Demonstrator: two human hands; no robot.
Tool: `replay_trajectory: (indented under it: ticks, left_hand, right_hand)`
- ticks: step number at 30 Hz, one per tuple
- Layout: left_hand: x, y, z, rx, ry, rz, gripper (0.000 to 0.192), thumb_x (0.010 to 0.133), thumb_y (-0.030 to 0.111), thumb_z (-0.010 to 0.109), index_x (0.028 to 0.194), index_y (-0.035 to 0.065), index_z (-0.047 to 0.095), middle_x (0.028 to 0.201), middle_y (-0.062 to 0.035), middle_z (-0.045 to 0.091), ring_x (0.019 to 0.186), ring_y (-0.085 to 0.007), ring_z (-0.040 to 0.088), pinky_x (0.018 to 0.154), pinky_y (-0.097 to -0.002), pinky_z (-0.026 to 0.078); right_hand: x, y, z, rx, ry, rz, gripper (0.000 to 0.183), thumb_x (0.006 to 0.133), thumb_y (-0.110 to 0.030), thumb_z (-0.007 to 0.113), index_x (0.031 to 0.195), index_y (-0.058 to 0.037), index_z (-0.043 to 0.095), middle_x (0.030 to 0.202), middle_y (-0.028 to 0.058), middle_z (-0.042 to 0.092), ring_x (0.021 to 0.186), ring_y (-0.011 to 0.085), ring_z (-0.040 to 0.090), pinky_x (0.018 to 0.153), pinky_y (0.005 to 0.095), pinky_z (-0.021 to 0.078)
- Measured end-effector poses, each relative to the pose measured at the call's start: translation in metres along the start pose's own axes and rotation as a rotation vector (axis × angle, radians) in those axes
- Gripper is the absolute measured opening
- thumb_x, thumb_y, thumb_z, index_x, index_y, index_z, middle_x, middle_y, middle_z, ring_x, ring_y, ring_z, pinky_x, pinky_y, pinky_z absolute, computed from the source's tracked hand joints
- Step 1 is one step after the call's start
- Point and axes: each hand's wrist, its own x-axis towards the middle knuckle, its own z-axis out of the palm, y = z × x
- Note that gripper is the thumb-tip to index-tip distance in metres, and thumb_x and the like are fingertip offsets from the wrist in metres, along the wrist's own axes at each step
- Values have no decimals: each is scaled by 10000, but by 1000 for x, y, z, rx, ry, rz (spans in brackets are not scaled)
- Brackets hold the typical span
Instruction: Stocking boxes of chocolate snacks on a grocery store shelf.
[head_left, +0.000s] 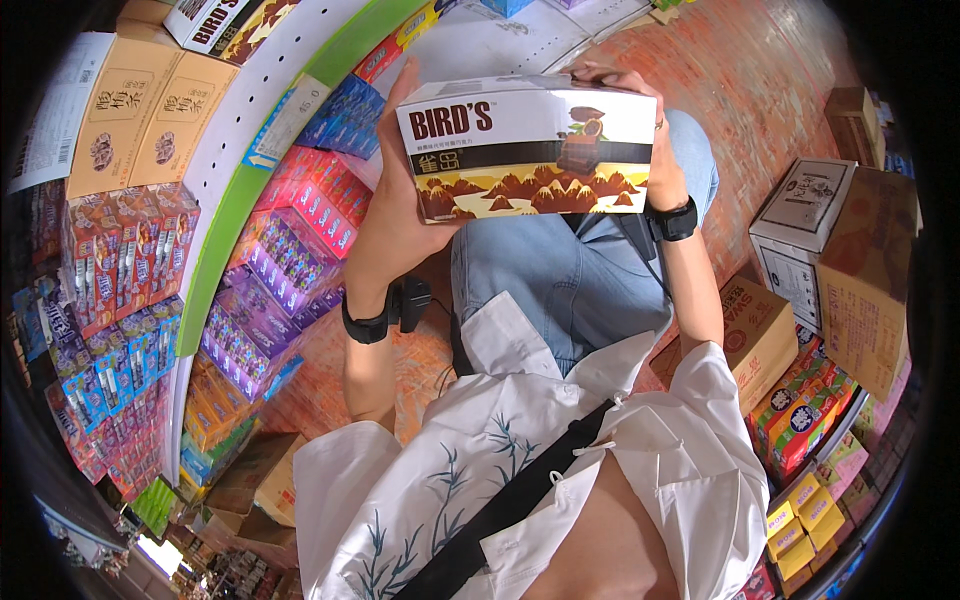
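Both my hands grip a white, black and gold Bird's chocolate box (525, 150), held up above my bent knees with its printed side facing me. On the box's left end is my left hand (405, 195), thumb along the lower edge and fingers up the side. My right hand (660, 142) clasps the right end, its fingers over the top back corner. Black straps with small devices circle both wrists. A similar Bird's box (225, 30) rests on the shelf at the upper left.
A shelf with a green front edge (206, 247) curves along my left. Purple candy packs (259, 322) and red packs (315, 199) stack below it; tan cartons (127, 112) stand on it. At right, cardboard cartons (862, 277) and colourful packs (799, 405) border the worn red floor (765, 82).
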Motion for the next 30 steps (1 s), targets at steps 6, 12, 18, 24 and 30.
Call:
replay_trajectory:
  ticks: [6, 12, 18, 24, 30]
  left_hand:
    - [-10, -2, -4, -116, -92, -243, 1270, 606, -21, 871, 1548, 53, 24, 1610, -135, 130, 1365, -251, 401, 1110, -364, 366]
    - [-77, -52, -8, -932, 61, -347, 929, 842, 763, 501, 1469, 85, 402, 1384, -83, 554, 1240, -260, 553, 1013, -443, 466]
    - [-30, -4, -18, -1152, 297, -602, 645, 954, 526, 525, 1370, 34, 486, 1293, -111, 606, 1127, -239, 616, 928, -414, 527]
    - [-17, 45, 22, -961, 613, -632, 586, 917, 351, 603, 1392, 117, 352, 1293, -81, 509, 1205, -232, 528, 952, -382, 480]
    - [-22, 53, 10, -1251, 531, -613, 562, 899, 452, 573, 1279, 44, 503, 1176, -109, 623, 1046, -218, 637, 862, -367, 539]
  right_hand:
    - [2, 3, -2, 51, 17, -196, 812, 648, -241, 893, 1283, -79, 413, 1200, 230, 600, 1153, 403, 591, 1059, 617, 388]
    - [9, -50, -10, -314, -40, -525, 153, 876, -38, 574, 993, -5, 481, 1161, 249, 631, 1131, 426, 618, 1037, 558, 450]
    - [12, -70, 6, -625, -113, -735, 122, 834, -107, 619, 947, -62, 617, 1016, 108, 672, 1094, 289, 654, 1050, 483, 455]
    - [6, -91, 32, -717, -21, -750, 169, 859, -170, 606, 1028, -176, 588, 1075, 28, 635, 1060, 213, 626, 989, 432, 429]
    - [9, -104, 38, -634, 124, -770, 454, 889, -269, 658, 1311, -266, 493, 1137, -18, 601, 1091, 168, 600, 1062, 457, 365]
